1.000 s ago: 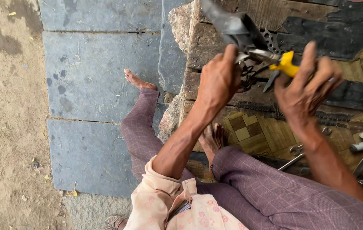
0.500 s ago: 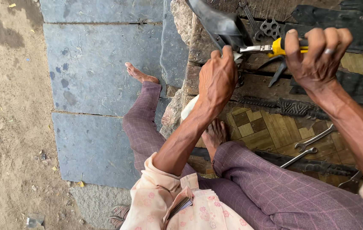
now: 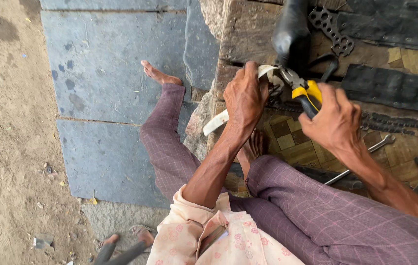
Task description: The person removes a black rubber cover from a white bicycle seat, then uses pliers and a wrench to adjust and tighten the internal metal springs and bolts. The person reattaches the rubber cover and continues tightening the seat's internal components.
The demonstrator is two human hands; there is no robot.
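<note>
Stone ledge (image 3: 248, 29): left hand (image 3: 244, 95) fingers clamped on white strip (image 3: 217, 122); right hand (image 3: 335, 119) fingers clamped on pliers (image 3: 303, 90).

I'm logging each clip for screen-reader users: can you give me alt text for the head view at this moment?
A seated person's right hand grips yellow-handled pliers whose jaws meet a pale strip held in the left hand, just below a black rubbery piece. They sit in purple checked trousers on a patterned mat beside grey stone slabs, with wrenches nearby.
</note>
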